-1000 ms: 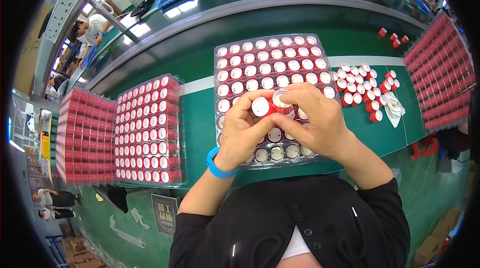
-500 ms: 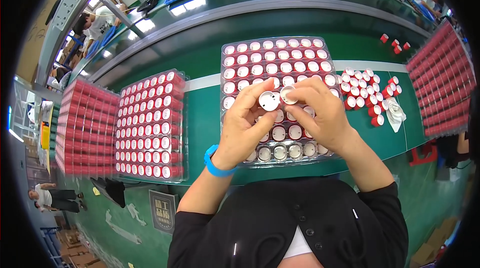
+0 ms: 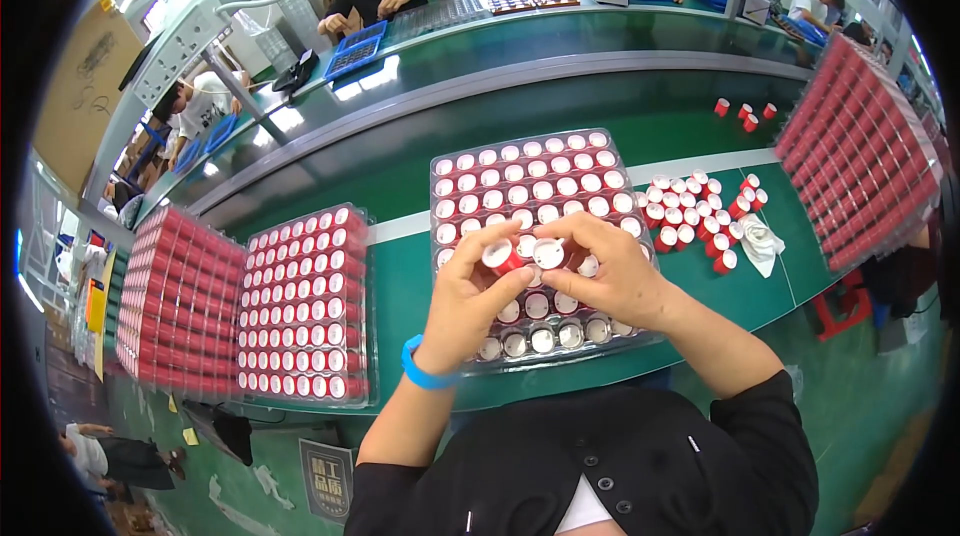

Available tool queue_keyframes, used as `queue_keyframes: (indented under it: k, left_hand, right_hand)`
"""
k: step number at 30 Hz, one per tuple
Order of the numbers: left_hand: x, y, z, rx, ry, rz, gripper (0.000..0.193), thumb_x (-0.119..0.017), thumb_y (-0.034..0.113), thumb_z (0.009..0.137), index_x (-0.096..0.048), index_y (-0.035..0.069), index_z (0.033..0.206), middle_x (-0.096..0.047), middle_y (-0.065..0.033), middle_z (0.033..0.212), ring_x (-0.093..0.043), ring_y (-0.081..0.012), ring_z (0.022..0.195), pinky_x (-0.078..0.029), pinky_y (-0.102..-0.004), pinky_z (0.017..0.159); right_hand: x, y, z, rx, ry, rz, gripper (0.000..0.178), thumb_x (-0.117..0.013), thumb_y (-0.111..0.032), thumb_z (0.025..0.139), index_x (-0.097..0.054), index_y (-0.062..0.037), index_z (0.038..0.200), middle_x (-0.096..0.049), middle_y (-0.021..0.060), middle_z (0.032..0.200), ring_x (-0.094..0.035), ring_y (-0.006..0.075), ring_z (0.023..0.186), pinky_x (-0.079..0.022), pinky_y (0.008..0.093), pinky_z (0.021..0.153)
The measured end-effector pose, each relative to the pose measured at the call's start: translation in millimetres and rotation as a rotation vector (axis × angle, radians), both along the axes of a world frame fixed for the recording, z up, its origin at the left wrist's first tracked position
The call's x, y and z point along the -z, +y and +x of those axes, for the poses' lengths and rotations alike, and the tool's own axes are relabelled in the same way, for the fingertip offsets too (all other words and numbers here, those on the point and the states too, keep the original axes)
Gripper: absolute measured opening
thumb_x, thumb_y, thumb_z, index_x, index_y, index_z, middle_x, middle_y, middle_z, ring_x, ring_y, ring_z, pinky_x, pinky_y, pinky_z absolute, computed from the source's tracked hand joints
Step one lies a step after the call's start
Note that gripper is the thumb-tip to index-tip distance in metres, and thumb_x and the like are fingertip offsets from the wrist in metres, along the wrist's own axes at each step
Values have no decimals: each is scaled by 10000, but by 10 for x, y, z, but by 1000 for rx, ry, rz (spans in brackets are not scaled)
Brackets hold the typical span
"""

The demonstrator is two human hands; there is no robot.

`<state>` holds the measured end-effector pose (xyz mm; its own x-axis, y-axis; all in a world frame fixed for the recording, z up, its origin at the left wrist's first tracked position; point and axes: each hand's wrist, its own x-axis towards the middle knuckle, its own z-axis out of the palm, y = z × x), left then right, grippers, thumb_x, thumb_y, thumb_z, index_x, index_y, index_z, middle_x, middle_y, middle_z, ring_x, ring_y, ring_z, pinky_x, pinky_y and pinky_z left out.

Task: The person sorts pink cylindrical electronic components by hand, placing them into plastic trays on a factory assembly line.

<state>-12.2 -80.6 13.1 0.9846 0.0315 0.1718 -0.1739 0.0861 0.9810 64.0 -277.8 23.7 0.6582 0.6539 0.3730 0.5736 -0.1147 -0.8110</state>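
Over the middle tray, my left hand (image 3: 462,304) pinches a small red cylinder with a white end (image 3: 498,255), tilted so its red side shows. Close beside it, a second red cylinder (image 3: 548,253) is between the thumb and fingers of my right hand (image 3: 618,271), its white face with small dark marks turned up. Whether the two cylinders touch, I cannot tell. Beneath both hands lies the clear plastic tray (image 3: 437,164), filled with rows of similar cylinders. Its nearest row (image 3: 543,340) looks pale and see-through, without red sides. Part of the tray is hidden by my hands.
Left of me stand a filled tray (image 3: 300,306) and a tall stack of trays (image 3: 175,306). To the right are loose red cylinders (image 3: 685,211), a crumpled white cloth (image 3: 762,244) and another stack (image 3: 860,151). Across the green bench, people work near blue trays (image 3: 355,51).
The whole view has shifted, showing more of the far bench. The left cylinder has tipped, baring its red side, while the right one now shows its white face more fully.
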Motion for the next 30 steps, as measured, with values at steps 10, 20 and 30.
queue_keyframes:
  k: [10,20,30]
  left_hand:
    - [-169,255,366,327,393,-430,350,-564,355,1022,-652,28,1114,-713,-75,929,-723,-170,784,-612,-287,718]
    - [36,92,385,275,495,-526,404,-551,425,1018,-641,34,1065,-708,-80,876,-735,-189,766,-633,-310,666]
    - [94,-102,413,276,528,-489,399,-547,418,1020,-640,32,1059,-710,-91,886,-728,-192,757,-626,-316,669]
  right_hand:
    - [-162,114,369,4,883,84,332,-642,-401,960,-610,-75,1018,-643,9,796,-590,72,521,-472,208,446]
    - [-81,75,378,48,1053,35,398,-712,-469,888,-659,-75,888,-595,6,681,-603,83,508,-536,240,457]
    - [41,-152,394,62,1135,81,380,-695,-457,905,-662,-81,865,-614,-2,651,-588,65,475,-486,219,410]
